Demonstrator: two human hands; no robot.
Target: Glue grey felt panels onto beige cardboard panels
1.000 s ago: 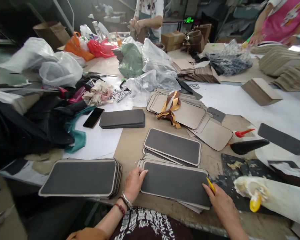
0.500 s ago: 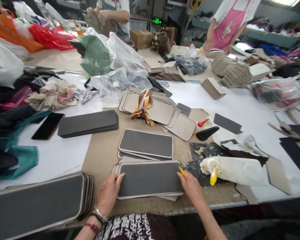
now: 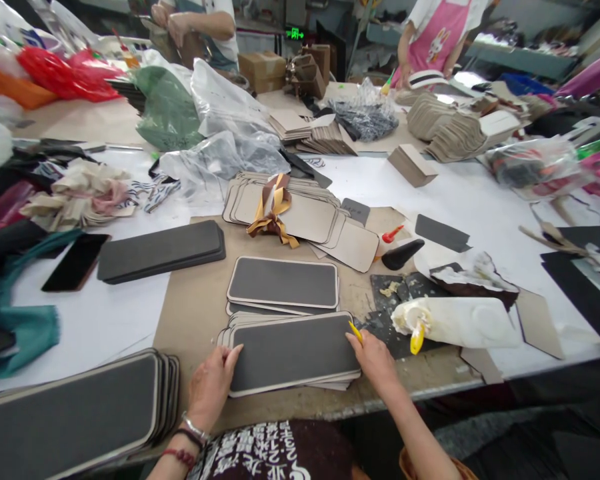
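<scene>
A dark grey rounded panel with a pale border (image 3: 295, 353) lies on top of a stack at the table's front. My left hand (image 3: 210, 381) grips its left edge, thumb on top and fingers beside or under it. At the right end, my right hand (image 3: 375, 363) pinches a small yellow pointed tool (image 3: 355, 331) while touching the panel's edge. Just behind lies a shorter grey panel (image 3: 283, 283), also pale-bordered, on another one. To the right is a white plastic bottle (image 3: 480, 322) with whitish paste around its neck and a yellow tip.
Bordered panels (image 3: 75, 413) are stacked front left. A plain dark stack (image 3: 160, 250) and a phone (image 3: 76, 262) lie behind. Ribbon (image 3: 273, 217) ties a bundle of beige boards (image 3: 305, 220). A black cone-shaped nozzle (image 3: 403, 255) sits right. Two people stand across the table.
The camera view has turned slightly, so most things appear further left and the background a little higher. Both hands stay at the same panel's ends, with little movement against it.
</scene>
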